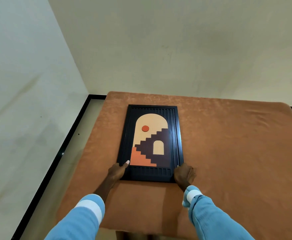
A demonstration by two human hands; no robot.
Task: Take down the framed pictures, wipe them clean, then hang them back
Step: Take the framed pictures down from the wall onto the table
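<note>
On the counter, which is draped in a rust-orange cloth, I see both arms reaching forward from 6 o'clock, in blue sleeves with a white band at each cuff. The left hand comes in from 7 o'clock with its wrist low and its back turned up. One of its fingers lies stretched flat on the dark front of the framed picture, and the rest wrap the side edge out of my sight. The right hand comes in from 5 o'clock, knuckles up, with its fingers curled down over the right edge in a close grip on the frame.

The framed picture lies flat and face up on the cloth, its long side running from 6 to 12 o'clock. The left hand holds its 7 o'clock corner and the right hand its 5 o'clock corner, so the frame sits between them and stretches away from both toward the wall. The picture shows a pale arch, a red disc and dark steps inside a black frame.

I count one framed picture, two hands on it and one counter. A black skirting runs along the floor from 7 to 10 o'clock.
</note>
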